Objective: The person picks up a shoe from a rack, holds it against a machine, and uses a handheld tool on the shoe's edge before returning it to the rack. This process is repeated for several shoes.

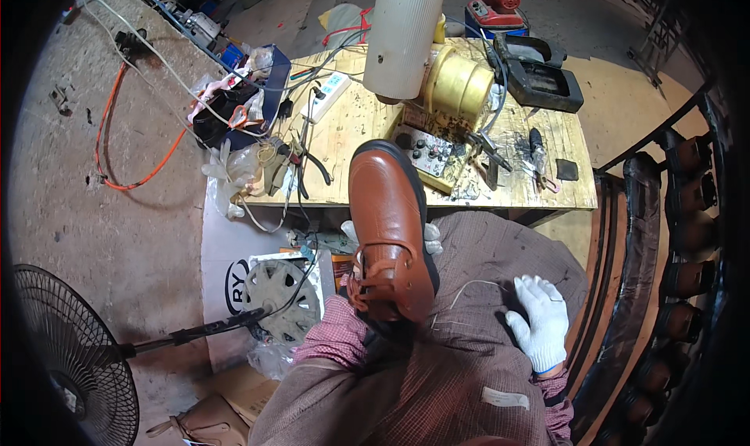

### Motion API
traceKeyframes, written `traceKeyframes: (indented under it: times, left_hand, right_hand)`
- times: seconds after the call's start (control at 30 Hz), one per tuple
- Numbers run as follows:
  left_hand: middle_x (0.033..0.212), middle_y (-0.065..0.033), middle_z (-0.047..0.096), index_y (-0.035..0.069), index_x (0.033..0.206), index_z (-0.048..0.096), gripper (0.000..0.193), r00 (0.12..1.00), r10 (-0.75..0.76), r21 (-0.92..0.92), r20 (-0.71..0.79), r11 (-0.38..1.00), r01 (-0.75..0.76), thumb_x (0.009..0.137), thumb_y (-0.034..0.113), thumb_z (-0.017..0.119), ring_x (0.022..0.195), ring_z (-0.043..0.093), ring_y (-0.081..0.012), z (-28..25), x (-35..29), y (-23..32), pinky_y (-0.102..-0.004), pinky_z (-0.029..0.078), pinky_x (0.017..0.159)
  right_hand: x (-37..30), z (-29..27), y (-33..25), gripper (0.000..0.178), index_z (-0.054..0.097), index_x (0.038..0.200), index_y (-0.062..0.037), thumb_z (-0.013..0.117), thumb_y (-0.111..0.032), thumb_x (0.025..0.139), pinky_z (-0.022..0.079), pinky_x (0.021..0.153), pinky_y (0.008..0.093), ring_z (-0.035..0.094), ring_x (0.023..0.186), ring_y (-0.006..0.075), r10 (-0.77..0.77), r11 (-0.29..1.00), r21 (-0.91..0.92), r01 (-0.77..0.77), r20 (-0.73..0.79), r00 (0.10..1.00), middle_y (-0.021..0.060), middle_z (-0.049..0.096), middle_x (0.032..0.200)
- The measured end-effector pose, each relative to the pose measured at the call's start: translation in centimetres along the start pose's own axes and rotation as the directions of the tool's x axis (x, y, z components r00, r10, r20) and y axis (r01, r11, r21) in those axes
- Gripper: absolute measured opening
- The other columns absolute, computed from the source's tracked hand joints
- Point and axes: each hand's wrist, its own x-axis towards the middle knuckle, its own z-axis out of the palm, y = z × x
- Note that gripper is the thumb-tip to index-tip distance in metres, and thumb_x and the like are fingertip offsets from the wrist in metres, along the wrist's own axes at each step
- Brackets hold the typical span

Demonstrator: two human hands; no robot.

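Observation:
A brown leather lace-up shoe (387, 212) with a black sole stands toe-up in front of me, over my lap. My left hand (432, 239), in a white knit glove, grips it from beneath. Only fingertips show at either side of the shoe; the palm is hidden behind it. The laces hang loosely near the shoe's opening, which faces me. Gloved in white too, my right hand (539, 321) lies flat on the brown cloth (484, 352) over my lap, fingers stretched out and holding nothing. A pale thread (469, 283) lies on the cloth between the shoe and that hand.
Ahead stands a wooden workbench (344, 173) with a yellow heat-blower-like machine (457, 83), pliers (316, 165), a power strip (325, 97) and a blue bin (273, 79). A fan (74, 352) is at left. Shoes fill a rack (691, 278) at right.

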Motion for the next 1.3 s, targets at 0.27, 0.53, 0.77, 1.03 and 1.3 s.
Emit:
traceKeyframes:
  times: [0.27, 0.53, 0.77, 1.03, 1.3]
  left_hand:
    - [0.150, -0.0234, 0.060, 0.003, 0.158, 0.048, 0.093, 0.997, 0.067, -0.137, 0.040, 0.989, -0.061, 0.097, 0.073, 0.050, 0.129, 0.065, -0.0376, 3.3, 3.6, -1.7, -0.0587, 0.058, 0.106]
    - [0.166, -0.0128, 0.050, 0.011, 0.169, 0.039, 0.097, 0.999, -0.013, 0.556, -0.044, 0.831, 0.035, 0.102, 0.081, 0.048, 0.147, 0.052, -0.0333, 14.8, 9.8, -11.7, -0.0506, 0.041, 0.126]
    - [0.158, -0.0194, 0.057, -0.001, 0.171, 0.031, 0.098, 0.636, -0.765, 0.983, 0.104, 0.176, 0.050, 0.106, 0.068, 0.058, 0.138, 0.059, -0.0250, 18.3, 10.3, -15.1, -0.0409, 0.046, 0.119]
    - [0.152, -0.0220, 0.058, 0.003, 0.171, 0.032, 0.097, 0.723, -0.691, 0.995, 0.006, 0.075, 0.063, 0.106, 0.073, 0.052, 0.130, 0.063, -0.0296, 18.1, 11.3, -14.6, -0.0453, 0.047, 0.117]
    - [0.150, -0.0208, 0.060, 0.004, 0.170, 0.035, 0.089, 0.862, -0.506, 0.983, 0.018, 0.166, 0.076, 0.110, 0.068, 0.047, 0.126, 0.066, -0.0314, 15.9, 10.1, -10.6, -0.0465, 0.050, 0.115]
  right_hand:
    - [2.6, -5.0, -3.9, 0.064, 0.063, 0.146, -0.0015, 0.069, -0.039, 0.095, 0.060, 0.073, 0.0490, 0.071, 0.084, 0.0405, -0.396, 0.908, 0.196, 0.370, 0.119, 0.910, 0.0268, 0.067, 0.135]
    - [-2.8, -13.8, -4.7, 0.038, 0.073, 0.101, -0.0064, 0.079, -0.042, 0.088, 0.055, 0.070, 0.0479, 0.070, 0.074, 0.0392, -0.014, 0.998, 0.060, 0.008, 0.101, 0.995, 0.0173, 0.070, 0.084]
    - [-19.3, -29.9, -13.6, 0.047, 0.073, 0.080, 0.0009, 0.093, -0.042, 0.080, 0.050, 0.060, 0.0377, 0.067, 0.064, 0.0174, 0.883, 0.462, 0.464, -0.756, -0.169, 0.437, 0.0132, 0.063, 0.065]
    - [-38.7, -25.5, -5.7, 0.051, 0.081, 0.090, -0.0073, 0.071, -0.057, 0.087, 0.058, 0.077, 0.0499, 0.075, 0.086, 0.0414, 0.913, -0.206, -0.333, -0.920, -0.404, -0.058, 0.0193, 0.077, 0.088]
    - [-47.4, -23.2, 2.7, 0.042, 0.080, 0.111, -0.0049, 0.073, -0.042, 0.092, 0.058, 0.095, 0.0525, 0.074, 0.106, 0.0435, 0.750, -0.551, -0.245, -0.798, -0.565, -0.344, 0.0226, 0.079, 0.109]
